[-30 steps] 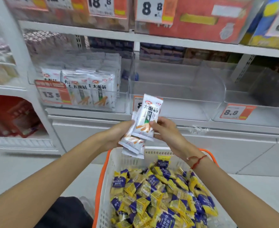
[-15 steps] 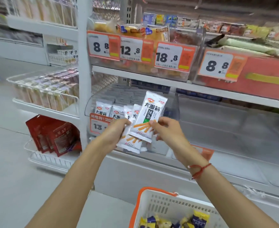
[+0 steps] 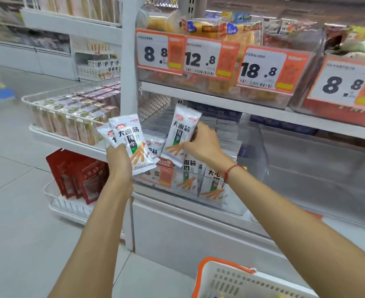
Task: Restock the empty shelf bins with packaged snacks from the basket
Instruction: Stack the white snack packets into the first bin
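Head view. The right hand [image 3: 201, 143] is pinching one white snack packet [image 3: 180, 134] by its lower edge, thumb in front and fingers curled behind, and is holding it upright over the clear shelf bin [image 3: 261, 151]. Judgement: the upright hold is matching the packets already in the bin [image 3: 211, 186], which are standing face-out against the bin's front wall, so this one is probably going in behind them the same way.

The left hand [image 3: 119, 160] is gripping a small stack of the same packets [image 3: 132, 143] by their bottom ends, fingers wrapped round them, and is keeping them just off the bin's left front corner, beside the white shelf upright [image 3: 129, 61]. Likely reason: it is serving as a ready supply so the right hand can feed packets singly.

An orange price label [image 3: 165, 173] is hanging on the bin's front edge. The neighbouring bin [image 3: 327, 168] to the right is showing no stock. The white basket [image 3: 226, 282] with its orange rim is sitting below at the bottom edge of view, well apart from both hands; its contents are out of sight.
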